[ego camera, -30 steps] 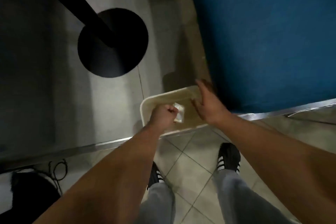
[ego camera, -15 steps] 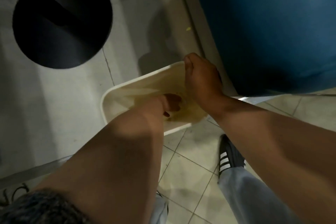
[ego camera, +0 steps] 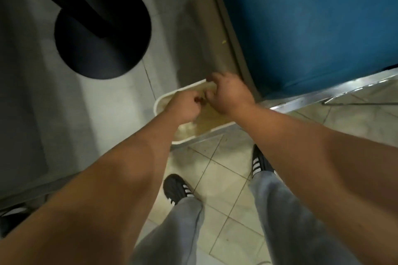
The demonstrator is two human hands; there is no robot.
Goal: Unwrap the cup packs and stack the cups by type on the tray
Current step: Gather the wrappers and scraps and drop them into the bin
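Grey, smooth bench (ego camera: pixel 90 101) fills the left of the head view, edged in metal above a floor of pale square tiles (ego camera: pixel 217 170). At the bench's near edge sits a cream, round-cornered plastic tray (ego camera: pixel 160 103), its bottom stained yellowish. Both bare forearms reach down and forward over it, meeting above its middle. The left hand (ego camera: pixel 183 106) is curled into a loose fist, knuckles up; the right hand (ego camera: pixel 228 94) is bent at the wrist, fingers curled inward toward the left, with one finger lying at the tray's far rim. Between the two sets of fingertips sits something small and dark, possibly pinched, though blur makes it impossible to tell what it is or which hand holds it. No cup or pack can be made out on the tray. A matte black round base (ego camera: pixel 103 30) with a slanting black post stands on the bench behind. A blue panel (ego camera: pixel 312 23) with a metal lower edge rises at right. Below, grey trousers and black striped shoes (ego camera: pixel 176 189).
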